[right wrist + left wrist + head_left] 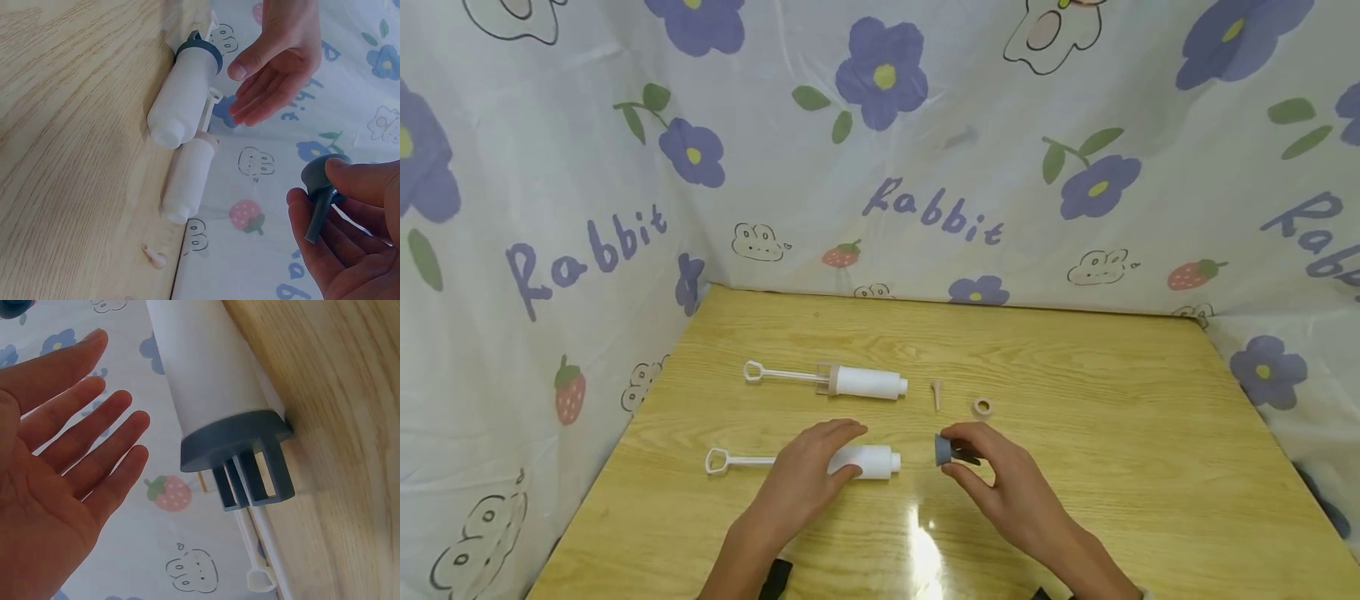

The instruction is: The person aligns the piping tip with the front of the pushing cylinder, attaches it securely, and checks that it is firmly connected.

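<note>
In the head view my left hand [801, 479] hovers around the near white syringe [871, 462], thumb and fingers spread. The left wrist view shows this palm turned open, apart from the white barrel [206, 362] with its blue-grey slotted collar [237, 440]. That syringe lies flat, its plunger's looped handle [717, 461] to the left. To the right of its tip, my right hand [1011, 483] pinches a blue-grey cap [942, 450] between thumb and fingers. A dark narrow nozzle [320, 215] sticks out beneath the cap; whether the two are joined I cannot tell.
Farther back lies a second white syringe [867, 382] with a pinkish collar [832, 380]. To its right are a small pinkish nozzle [937, 394] and a pinkish ring [982, 407]. Printed cloth [925, 150] encloses the wooden table [1112, 400] at the back and sides.
</note>
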A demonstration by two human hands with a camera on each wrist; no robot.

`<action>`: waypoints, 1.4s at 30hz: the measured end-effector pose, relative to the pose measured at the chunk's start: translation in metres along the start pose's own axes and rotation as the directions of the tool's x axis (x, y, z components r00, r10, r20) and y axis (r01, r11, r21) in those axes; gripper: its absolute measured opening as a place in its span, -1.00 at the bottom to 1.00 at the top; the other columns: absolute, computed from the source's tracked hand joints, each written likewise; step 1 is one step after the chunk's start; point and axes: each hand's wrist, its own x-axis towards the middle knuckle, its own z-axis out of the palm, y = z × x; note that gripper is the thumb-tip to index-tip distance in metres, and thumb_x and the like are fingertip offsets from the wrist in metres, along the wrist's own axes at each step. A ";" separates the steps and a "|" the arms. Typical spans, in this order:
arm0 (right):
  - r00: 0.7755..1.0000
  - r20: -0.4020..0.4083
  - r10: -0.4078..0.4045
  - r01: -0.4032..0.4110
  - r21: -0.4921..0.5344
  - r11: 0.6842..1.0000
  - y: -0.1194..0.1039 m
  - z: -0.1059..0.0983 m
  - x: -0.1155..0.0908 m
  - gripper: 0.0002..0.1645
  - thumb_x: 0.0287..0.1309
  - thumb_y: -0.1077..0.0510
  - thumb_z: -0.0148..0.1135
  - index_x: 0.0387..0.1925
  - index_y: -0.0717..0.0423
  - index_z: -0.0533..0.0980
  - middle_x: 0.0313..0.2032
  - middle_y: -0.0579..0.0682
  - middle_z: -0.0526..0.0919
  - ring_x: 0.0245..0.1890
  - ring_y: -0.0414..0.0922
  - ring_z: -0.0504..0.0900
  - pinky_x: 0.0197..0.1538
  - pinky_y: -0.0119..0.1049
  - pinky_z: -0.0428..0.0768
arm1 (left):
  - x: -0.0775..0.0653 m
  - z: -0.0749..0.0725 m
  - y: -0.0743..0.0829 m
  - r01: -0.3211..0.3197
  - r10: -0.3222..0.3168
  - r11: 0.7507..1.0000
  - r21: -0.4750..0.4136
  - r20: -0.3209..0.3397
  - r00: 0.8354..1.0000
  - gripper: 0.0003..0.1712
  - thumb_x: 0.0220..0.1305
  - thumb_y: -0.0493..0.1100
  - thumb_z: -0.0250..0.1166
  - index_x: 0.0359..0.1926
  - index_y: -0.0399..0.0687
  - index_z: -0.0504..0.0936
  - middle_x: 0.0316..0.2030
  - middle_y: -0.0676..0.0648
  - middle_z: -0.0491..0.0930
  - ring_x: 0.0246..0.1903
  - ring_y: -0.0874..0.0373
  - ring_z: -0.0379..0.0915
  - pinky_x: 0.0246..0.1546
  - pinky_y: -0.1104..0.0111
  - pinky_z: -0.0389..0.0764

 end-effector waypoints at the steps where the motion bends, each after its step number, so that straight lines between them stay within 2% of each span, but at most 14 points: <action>1: 1.000 0.001 -0.001 0.001 0.001 1.000 0.000 0.000 -0.001 -0.53 0.24 0.23 0.44 0.15 -0.04 0.55 -0.02 -0.24 0.69 -0.04 -0.28 0.74 0.02 -0.32 0.75 | 0.000 0.001 0.000 -0.005 0.005 1.000 0.005 0.002 1.000 -0.45 0.17 -0.24 0.53 0.21 -0.06 0.67 0.25 -0.12 0.63 0.28 -0.13 0.53 0.27 -0.06 0.57; 8: 1.000 -0.006 -0.014 0.015 0.009 1.000 0.001 0.001 -0.003 -0.53 0.22 0.25 0.44 0.15 -0.01 0.55 -0.02 -0.23 0.69 -0.04 -0.29 0.74 0.01 -0.31 0.75 | 0.002 0.006 -0.004 -0.025 0.025 0.999 0.037 0.011 1.000 -0.44 0.12 -0.25 0.56 0.18 -0.12 0.68 0.19 -0.14 0.66 0.25 -0.16 0.55 0.28 -0.04 0.57; 14: 1.000 0.006 0.001 -0.001 0.016 1.000 0.001 0.001 -0.003 -0.53 0.24 0.23 0.43 0.15 -0.03 0.55 -0.02 -0.24 0.69 -0.04 -0.28 0.74 0.01 -0.27 0.76 | 0.006 0.008 -0.007 -0.036 0.035 0.998 0.054 0.029 0.999 -0.45 0.11 -0.27 0.57 0.16 -0.20 0.69 0.15 -0.17 0.68 0.25 -0.20 0.54 0.39 -0.08 0.45; 30: 1.000 0.002 -0.007 0.007 0.012 1.000 0.004 0.001 -0.004 -0.54 0.25 0.22 0.43 0.16 -0.05 0.54 -0.02 -0.25 0.68 -0.04 -0.30 0.73 0.02 -0.31 0.75 | 0.008 0.017 -0.010 -0.095 0.092 0.990 0.106 0.033 0.995 -0.47 0.04 -0.28 0.60 0.08 -0.23 0.71 0.05 -0.17 0.73 0.13 -0.12 0.63 0.42 -0.08 0.42; 42: 1.000 -0.004 -0.008 0.008 0.017 1.000 0.005 0.000 -0.003 -0.55 0.26 0.21 0.42 0.15 -0.06 0.54 -0.01 -0.25 0.68 -0.03 -0.29 0.73 0.01 -0.27 0.76 | 0.009 0.021 -0.011 -0.073 0.068 0.990 0.119 0.041 0.997 -0.41 0.01 -0.30 0.62 0.12 -0.22 0.69 0.07 -0.19 0.72 0.14 -0.12 0.63 0.42 -0.08 0.42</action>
